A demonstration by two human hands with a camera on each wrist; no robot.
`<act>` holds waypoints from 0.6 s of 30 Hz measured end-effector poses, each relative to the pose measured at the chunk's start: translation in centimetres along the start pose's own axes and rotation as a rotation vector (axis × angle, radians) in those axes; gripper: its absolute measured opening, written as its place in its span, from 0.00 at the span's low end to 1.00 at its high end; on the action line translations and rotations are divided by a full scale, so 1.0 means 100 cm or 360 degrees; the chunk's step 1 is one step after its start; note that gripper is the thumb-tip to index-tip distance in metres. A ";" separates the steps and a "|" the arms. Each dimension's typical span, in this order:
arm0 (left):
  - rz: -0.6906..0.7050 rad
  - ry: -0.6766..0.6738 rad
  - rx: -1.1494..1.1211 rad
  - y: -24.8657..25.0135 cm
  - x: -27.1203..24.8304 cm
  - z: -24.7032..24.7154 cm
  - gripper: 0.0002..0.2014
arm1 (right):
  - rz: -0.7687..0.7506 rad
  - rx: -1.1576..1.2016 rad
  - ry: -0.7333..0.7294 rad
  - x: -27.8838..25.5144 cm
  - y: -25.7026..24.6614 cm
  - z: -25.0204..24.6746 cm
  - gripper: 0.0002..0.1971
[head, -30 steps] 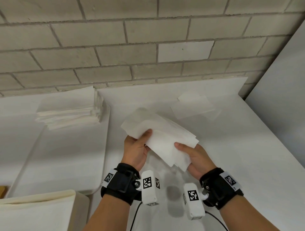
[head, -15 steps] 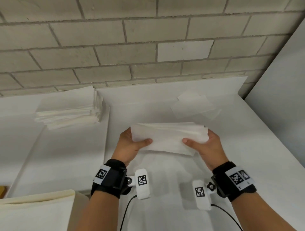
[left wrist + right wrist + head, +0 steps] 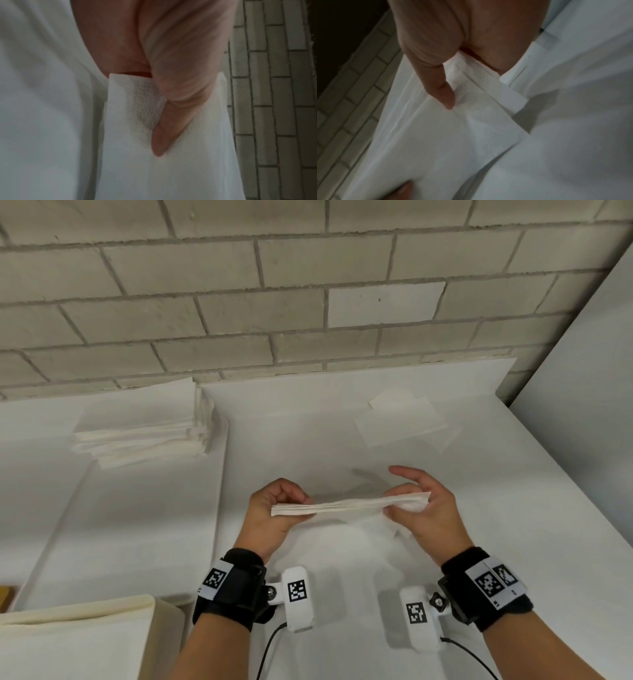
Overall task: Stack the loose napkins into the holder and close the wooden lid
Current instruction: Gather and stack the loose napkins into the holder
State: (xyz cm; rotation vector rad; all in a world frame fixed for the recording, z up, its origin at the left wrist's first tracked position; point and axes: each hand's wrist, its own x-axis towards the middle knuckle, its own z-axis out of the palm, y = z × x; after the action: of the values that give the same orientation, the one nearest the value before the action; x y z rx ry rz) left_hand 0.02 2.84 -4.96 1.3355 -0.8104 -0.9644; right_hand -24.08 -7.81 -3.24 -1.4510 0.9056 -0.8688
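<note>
I hold a thin bundle of white napkins (image 3: 349,504) edge-on above the white table, level between both hands. My left hand (image 3: 274,508) pinches its left end, thumb on top; the left wrist view shows the thumb (image 3: 164,129) lying on the napkins (image 3: 171,169). My right hand (image 3: 421,508) grips the right end, thumb pressed on the paper (image 3: 453,135), while its index finger sticks out free. A taller pile of napkins (image 3: 144,429) sits at the back left. Loose napkins (image 3: 400,421) lie flat at the back right. No holder or wooden lid is recognisable.
A brick wall (image 3: 308,302) runs behind the table. A white panel (image 3: 589,405) closes off the right side. A cream-coloured block (image 3: 75,642) fills the near left corner, with a bit of wood (image 3: 7,597) beside it.
The bundle was tilted and fanned a second ago. It has turned level and edge-on, and my hands have moved apart to its two ends and a little farther from me.
</note>
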 end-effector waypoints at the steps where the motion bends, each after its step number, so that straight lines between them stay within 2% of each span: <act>1: 0.0020 0.0025 -0.0048 0.001 0.000 0.000 0.16 | 0.0003 0.0041 -0.0030 0.001 0.002 -0.001 0.33; 3: 0.0030 0.0047 -0.0126 0.002 -0.001 0.000 0.13 | 0.0060 0.0047 -0.0185 0.002 0.006 -0.002 0.33; 4: 0.0028 0.0045 -0.0148 0.003 -0.002 -0.001 0.13 | 0.0084 -0.0002 -0.0239 0.001 0.008 -0.002 0.30; 7: -0.0080 0.0059 -0.0205 0.007 -0.001 -0.002 0.17 | 0.0095 0.0002 -0.0114 0.003 0.006 0.000 0.16; 9: -0.0202 0.0067 -0.0189 0.010 -0.002 0.000 0.21 | 0.0174 0.0106 -0.0040 0.005 0.004 0.002 0.13; 12: -0.0244 0.0075 -0.0134 0.010 -0.003 0.005 0.18 | 0.0269 0.0119 -0.0026 0.003 0.001 0.005 0.10; 15: -0.0185 0.0132 -0.0134 0.014 -0.004 0.008 0.15 | 0.0118 0.0113 0.0102 0.000 -0.008 0.004 0.11; 18: -0.0053 0.0136 -0.0035 0.017 -0.001 0.008 0.08 | 0.0076 -0.0013 0.0028 0.002 -0.009 0.000 0.18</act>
State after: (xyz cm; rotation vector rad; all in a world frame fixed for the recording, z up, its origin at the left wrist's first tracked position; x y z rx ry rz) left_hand -0.55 2.60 -3.20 1.3656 -0.7125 -0.9336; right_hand -23.95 -7.92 -2.38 -1.4253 0.9542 -0.8447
